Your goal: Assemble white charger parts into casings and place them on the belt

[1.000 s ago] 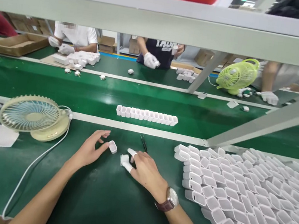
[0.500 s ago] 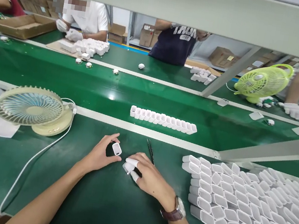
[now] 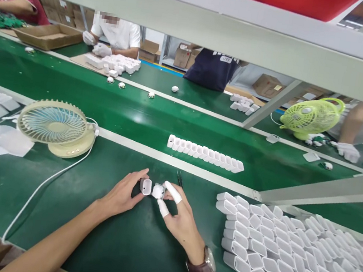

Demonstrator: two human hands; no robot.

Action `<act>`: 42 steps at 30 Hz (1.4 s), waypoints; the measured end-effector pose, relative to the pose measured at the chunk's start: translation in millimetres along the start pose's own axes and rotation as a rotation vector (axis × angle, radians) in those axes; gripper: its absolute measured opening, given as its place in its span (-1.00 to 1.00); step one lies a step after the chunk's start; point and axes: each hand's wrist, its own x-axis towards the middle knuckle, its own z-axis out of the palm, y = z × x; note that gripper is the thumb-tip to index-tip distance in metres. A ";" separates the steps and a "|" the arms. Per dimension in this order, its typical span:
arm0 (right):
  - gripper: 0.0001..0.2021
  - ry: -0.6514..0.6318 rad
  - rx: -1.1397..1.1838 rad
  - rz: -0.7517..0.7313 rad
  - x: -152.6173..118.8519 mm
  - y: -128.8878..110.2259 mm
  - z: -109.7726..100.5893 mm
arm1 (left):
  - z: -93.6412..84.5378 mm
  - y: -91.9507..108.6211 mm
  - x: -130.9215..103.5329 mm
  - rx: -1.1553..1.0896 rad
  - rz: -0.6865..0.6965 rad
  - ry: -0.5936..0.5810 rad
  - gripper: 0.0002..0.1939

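Between thumb and fingers, my left hand (image 3: 124, 193) holds a small white housing (image 3: 147, 187), its open end turned to the right. Facing that opening, close beside it, is a white part with a clear edge (image 3: 158, 191). My right hand (image 3: 182, 219), with white covers on two fingertips and a watch at the wrist, grips this part. Whether the two pieces touch is too small to tell. Black tweezers (image 3: 179, 178) lie just beyond my right hand on the green table (image 3: 108, 248).
Many white housings (image 3: 264, 245) stand packed at the right. A row of them (image 3: 204, 152) sits on the green belt ahead. A cream fan (image 3: 55, 127) with a white cable is at the left. Across the belt, people in gloves work near a green fan (image 3: 310, 117) and a cardboard tray (image 3: 48, 37).
My right hand has lifted the white part and brought it up beside the housing. My left hand has turned the housing's opening towards it. The camera view has shifted.
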 end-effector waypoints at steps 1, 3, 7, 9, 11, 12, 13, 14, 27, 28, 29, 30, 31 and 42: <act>-0.40 -0.003 -0.026 -0.015 -0.5 -1.5 0.3 | 0.2 0.0 0.0 0.008 0.017 -0.003 -0.29; -0.41 -0.012 -0.060 -0.037 -1.1 -3.9 0.3 | 0.0 0.0 0.3 0.026 0.045 -0.013 -0.27; -0.44 0.039 -0.008 -0.067 -1.8 -3.6 1.0 | -0.5 1.4 1.3 0.061 0.079 -0.022 -0.26; -0.45 0.039 0.024 -0.069 -2.2 -1.3 2.1 | -0.6 2.6 1.6 0.066 0.090 -0.022 -0.26; -0.46 0.016 0.026 -0.062 -2.2 1.3 3.4 | -0.6 3.4 1.8 0.060 0.103 -0.025 -0.26; -0.46 0.009 0.022 -0.061 -2.2 2.4 4.1 | -0.7 3.6 1.8 0.056 0.109 -0.026 -0.26; -0.46 0.009 0.018 -0.066 -2.0 3.4 4.8 | -0.9 3.6 1.8 0.054 0.114 -0.027 -0.27; -0.45 0.012 0.017 -0.075 -1.8 4.2 5.4 | -1.1 3.5 1.8 0.053 0.118 -0.027 -0.27; -0.32 -0.113 -0.131 -0.081 -4.0 4.4 6.1 | 0.5 1.7 -0.5 0.045 0.095 -0.072 -0.31; -0.32 -0.123 -0.140 -0.075 -3.5 3.3 5.4 | 0.8 2.2 -1.0 0.045 0.087 -0.075 -0.32; -0.32 -0.133 -0.148 -0.069 -2.9 2.3 4.4 | 0.8 3.1 -1.5 0.043 0.079 -0.075 -0.32; -0.32 -0.141 -0.156 -0.061 -2.1 1.5 3.3 | 0.7 4.2 -1.8 0.040 0.072 -0.073 -0.32; -0.32 -0.147 -0.162 -0.053 -1.2 0.9 2.0 | 0.3 5.7 -2.0 0.037 0.066 -0.070 -0.32; -0.44 -0.125 -0.185 -0.019 -1.8 0.3 3.4 | 2.2 7.9 0.5 0.018 0.184 -0.037 -0.73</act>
